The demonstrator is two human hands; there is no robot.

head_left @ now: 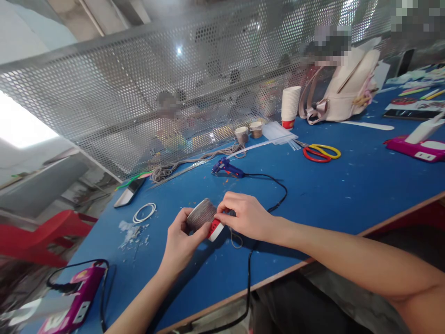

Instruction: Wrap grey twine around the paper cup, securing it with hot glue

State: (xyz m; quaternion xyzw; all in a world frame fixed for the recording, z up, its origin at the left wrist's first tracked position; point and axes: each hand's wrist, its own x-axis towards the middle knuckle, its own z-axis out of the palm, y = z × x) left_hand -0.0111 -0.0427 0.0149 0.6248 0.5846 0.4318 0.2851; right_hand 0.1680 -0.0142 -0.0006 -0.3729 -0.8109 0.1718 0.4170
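My left hand (179,243) grips a paper cup (203,217) lying on its side just above the blue table (347,185). Most of the cup is wrapped in grey cord, with a red and white rim showing at its right end. My right hand (243,215) pinches the cord against the cup near that rim, fingers pressed together. A loose end of grey cord (236,241) curls on the table below my right hand. A blue glue gun (225,168) lies beyond the cup, its black cable running to the right and back past my right hand.
Farther back are a bundle of grey cord (181,164), two wrapped cups (248,132), a stack of paper cups (290,106), red and yellow scissors (321,152) and a pale backpack (347,90). Pink devices sit at the near left (74,301) and far right (415,148). A perforated metal screen (139,93) borders the table.
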